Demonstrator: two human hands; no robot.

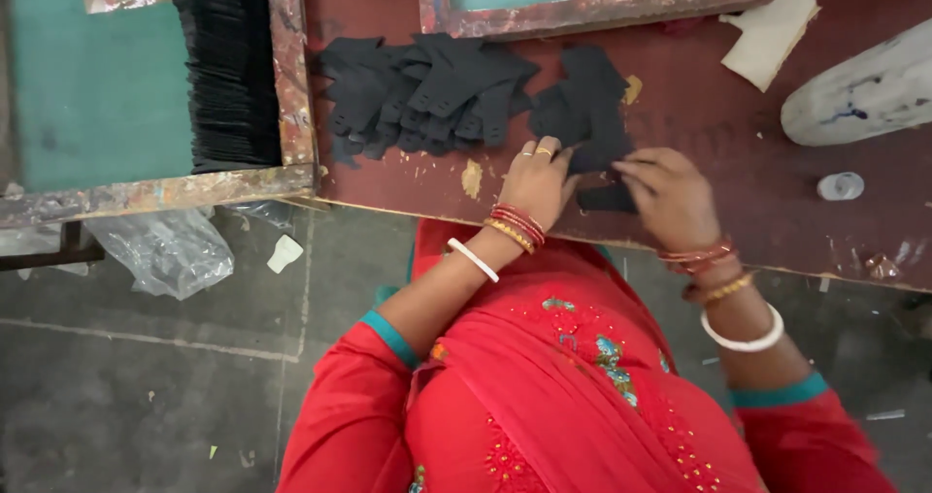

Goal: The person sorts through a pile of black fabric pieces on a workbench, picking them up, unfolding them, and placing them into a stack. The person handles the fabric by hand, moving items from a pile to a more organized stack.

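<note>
Both hands work a small stack of black cut pieces lying flat on the worn red table, just above the knuckles: the left hand presses its fingers closed on the stack's left edge, while the right hand pinches the lower right corner between thumb and fingers. The pieces are thin, matte and floppy, with notched tab-like outlines. A larger fan of them lies to the left, nearer the left hand, and a dense upright stack fills the wooden tray beyond.
</note>
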